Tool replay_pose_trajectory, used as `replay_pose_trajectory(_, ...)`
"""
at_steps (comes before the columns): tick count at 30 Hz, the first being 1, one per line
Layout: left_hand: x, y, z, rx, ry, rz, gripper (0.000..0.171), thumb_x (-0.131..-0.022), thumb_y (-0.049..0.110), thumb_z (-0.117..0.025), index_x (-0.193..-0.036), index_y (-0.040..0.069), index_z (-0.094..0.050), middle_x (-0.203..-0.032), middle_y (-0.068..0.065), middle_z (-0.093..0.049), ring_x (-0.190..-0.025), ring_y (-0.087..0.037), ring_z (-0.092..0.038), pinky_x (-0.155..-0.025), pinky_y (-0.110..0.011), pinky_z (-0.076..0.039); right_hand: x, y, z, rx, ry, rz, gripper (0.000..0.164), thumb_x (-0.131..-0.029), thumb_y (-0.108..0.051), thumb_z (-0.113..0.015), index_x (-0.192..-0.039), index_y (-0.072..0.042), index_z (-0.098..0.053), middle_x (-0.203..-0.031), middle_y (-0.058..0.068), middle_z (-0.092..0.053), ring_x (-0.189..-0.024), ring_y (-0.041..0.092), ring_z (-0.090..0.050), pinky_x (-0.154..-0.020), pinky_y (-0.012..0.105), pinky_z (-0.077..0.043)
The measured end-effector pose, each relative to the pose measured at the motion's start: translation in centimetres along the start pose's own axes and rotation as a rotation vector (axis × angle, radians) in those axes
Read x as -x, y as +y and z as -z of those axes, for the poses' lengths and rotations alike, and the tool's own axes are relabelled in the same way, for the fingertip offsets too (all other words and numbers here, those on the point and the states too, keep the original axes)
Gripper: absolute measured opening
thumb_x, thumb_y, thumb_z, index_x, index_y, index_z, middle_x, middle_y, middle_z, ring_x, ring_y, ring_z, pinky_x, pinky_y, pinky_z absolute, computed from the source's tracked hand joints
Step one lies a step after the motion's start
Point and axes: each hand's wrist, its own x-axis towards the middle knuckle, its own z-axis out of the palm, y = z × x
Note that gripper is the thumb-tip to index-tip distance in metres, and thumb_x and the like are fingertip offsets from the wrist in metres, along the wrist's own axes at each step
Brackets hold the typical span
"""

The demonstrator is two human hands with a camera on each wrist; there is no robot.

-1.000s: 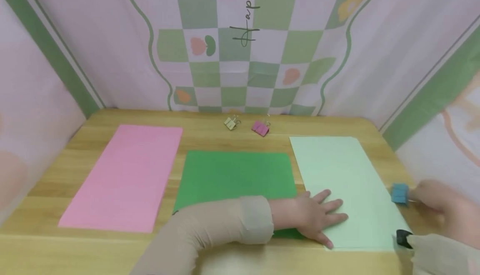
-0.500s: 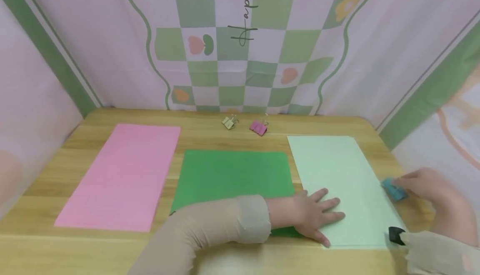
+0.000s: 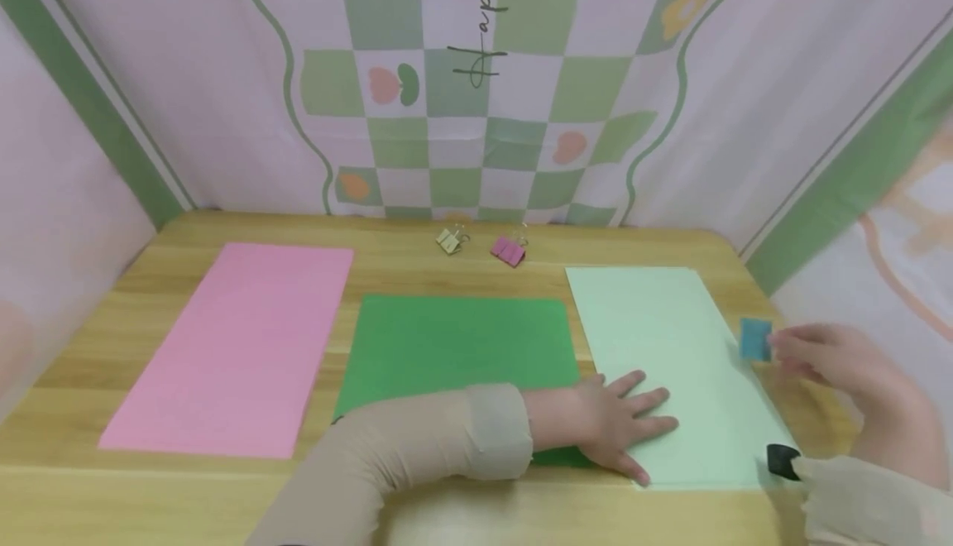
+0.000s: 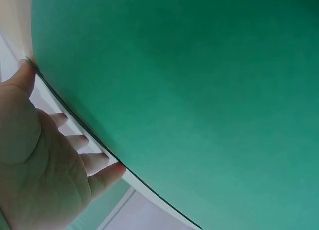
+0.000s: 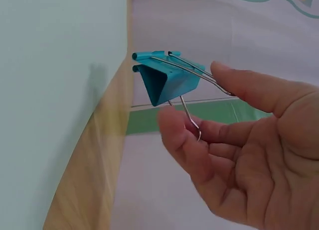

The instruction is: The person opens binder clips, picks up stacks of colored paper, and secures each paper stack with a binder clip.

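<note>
Moved forward, head view: right hand (image 3: 849, 360) with blue clip (image 3: 755, 340), beside mint paper (image 3: 655, 323) at its right edge; left hand (image 3: 621, 422) lies on it, presumably steadying | left wrist: fingers spread, gripping nothing | right wrist: thumb and fingers clamped on wire handles (image 5: 185, 108), likely for leverage; clip glossy, wedge-shaped

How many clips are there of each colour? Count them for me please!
Blue clip: 1, in the right hand
Pink clip: 1, on the table
Yellow clip: 1, on the table
Total: 3
</note>
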Motion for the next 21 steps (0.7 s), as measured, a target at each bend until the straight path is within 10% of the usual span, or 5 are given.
replay_pose_trajectory(5,0.06,-0.22,0.01,0.004,0.000,-0.004,0.082,-0.089,0.081,-0.016,-0.151,0.045,0.023,-0.163,0.015,0.027,-0.155,-0.015,0.015,-0.124,-0.033,-0.020,0.02,0.39,-0.14,-0.147,0.055,0.115,0.054,-0.108,-0.023,-0.040,-0.133,0.025,-0.039,-0.086,-0.031,-0.060,-0.079,-0.011,-0.059,-0.067,0.008,-0.048)
replay_pose_trajectory(8,0.10,-0.27,0.00,0.011,-0.003,-0.009,0.082,-0.089,0.081,-0.016,-0.152,0.045,0.023,-0.163,0.016,0.027,-0.155,-0.015,0.015,-0.124,-0.033,-0.020,-0.03,0.50,-0.09,-0.301,0.063,0.166,0.028,-0.108,-0.019,-0.042,-0.119,-0.006,-0.064,-0.088,-0.029,-0.061,-0.080,-0.008,-0.061,-0.069,0.007,-0.051)
replay_pose_trajectory(11,0.11,-0.31,-0.01,0.013,0.000,-0.011,0.082,-0.089,0.081,-0.017,-0.152,0.045,0.022,-0.163,0.015,0.027,-0.155,-0.015,0.015,-0.124,-0.033,-0.021,-0.02,0.59,-0.01,-0.557,0.028,0.243,0.036,-0.107,-0.009,-0.042,-0.101,-0.033,-0.068,-0.091,-0.018,-0.068,-0.082,-0.002,-0.063,-0.071,0.009,-0.053)
replay_pose_trajectory(15,0.12,-0.37,0.03,0.020,0.004,-0.013,0.082,-0.089,0.081,-0.017,-0.152,0.045,0.022,-0.163,0.015,0.026,-0.155,-0.016,0.014,-0.124,-0.034,-0.021,0.09,0.52,-0.01,-0.817,-0.053,0.352,0.042,-0.106,-0.001,-0.037,-0.105,-0.020,-0.074,-0.095,-0.007,-0.073,-0.086,0.004,-0.067,-0.076,0.013,-0.055)
replay_pose_trajectory(21,0.26,-0.41,0.07,0.038,-0.001,-0.017,0.083,-0.089,0.081,-0.019,-0.152,0.045,0.022,-0.163,0.015,0.026,-0.155,-0.016,0.015,-0.124,-0.034,-0.020,0.19,0.52,0.01,-0.922,-0.176,0.487,0.045,-0.107,0.002,-0.027,-0.114,-0.012,-0.070,-0.101,0.000,-0.074,-0.094,0.008,-0.069,-0.083,0.013,-0.054)
